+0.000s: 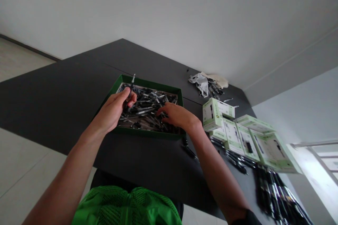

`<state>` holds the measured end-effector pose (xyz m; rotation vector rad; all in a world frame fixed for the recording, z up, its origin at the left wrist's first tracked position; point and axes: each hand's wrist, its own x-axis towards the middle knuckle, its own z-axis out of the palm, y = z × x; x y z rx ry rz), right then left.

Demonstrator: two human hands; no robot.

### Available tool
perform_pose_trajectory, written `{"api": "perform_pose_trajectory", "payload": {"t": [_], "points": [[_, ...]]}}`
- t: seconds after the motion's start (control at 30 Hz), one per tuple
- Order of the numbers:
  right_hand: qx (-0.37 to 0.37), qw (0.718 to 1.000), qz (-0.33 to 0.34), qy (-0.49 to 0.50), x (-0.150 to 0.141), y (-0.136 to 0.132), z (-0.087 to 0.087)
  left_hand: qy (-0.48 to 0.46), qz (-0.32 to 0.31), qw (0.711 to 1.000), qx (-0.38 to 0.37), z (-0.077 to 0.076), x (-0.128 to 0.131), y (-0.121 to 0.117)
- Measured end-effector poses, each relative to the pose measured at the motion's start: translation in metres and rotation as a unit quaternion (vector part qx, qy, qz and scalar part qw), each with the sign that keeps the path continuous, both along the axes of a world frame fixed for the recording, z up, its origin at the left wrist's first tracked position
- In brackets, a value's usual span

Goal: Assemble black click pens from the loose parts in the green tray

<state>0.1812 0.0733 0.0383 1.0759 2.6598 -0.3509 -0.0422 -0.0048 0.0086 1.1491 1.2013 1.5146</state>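
A green box (pixel 148 133) on the dark table holds a heap of loose black and clear pens (pixel 148 107). Over its left side, my left hand (pixel 118 103) is closed around a pen (pixel 132 81), whose pale tip points up and away from me. My right hand (pixel 173 114) reaches into the right part of the box, palm down, with fingers bent into the heap. The fingertips of that hand are partly hidden among the pens, so whether they pinch one cannot be made out.
Right of the box stand several white and green pen cartons (pixel 212 116). Bundles of black pens (pixel 274 193) lie near the right edge. Grey and cream gloves (pixel 202 84) rest with more pens at the back. A wall (pixel 169 17) borders the table (pixel 66 95).
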Motion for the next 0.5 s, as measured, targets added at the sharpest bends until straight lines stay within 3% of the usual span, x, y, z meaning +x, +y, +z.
{"api": "perform_pose_trajectory", "payload": {"t": [0.3, 0.4, 0.5], "points": [[0.045, 0.997, -0.051, -0.035, -0.015, -0.025, 0.003, 0.005, 0.004, 1.0, -0.006, 0.0, 0.002, 0.001], [0.046, 0.999, -0.023, -0.017, -0.017, -0.023, 0.005, 0.001, 0.001, 1.0, -0.005, 0.0, 0.002, 0.001], [0.021, 0.998, 0.053, 0.038, -0.024, -0.021, 0.003, -0.005, 0.002, 1.0, -0.002, 0.001, 0.002, 0.001]]}}
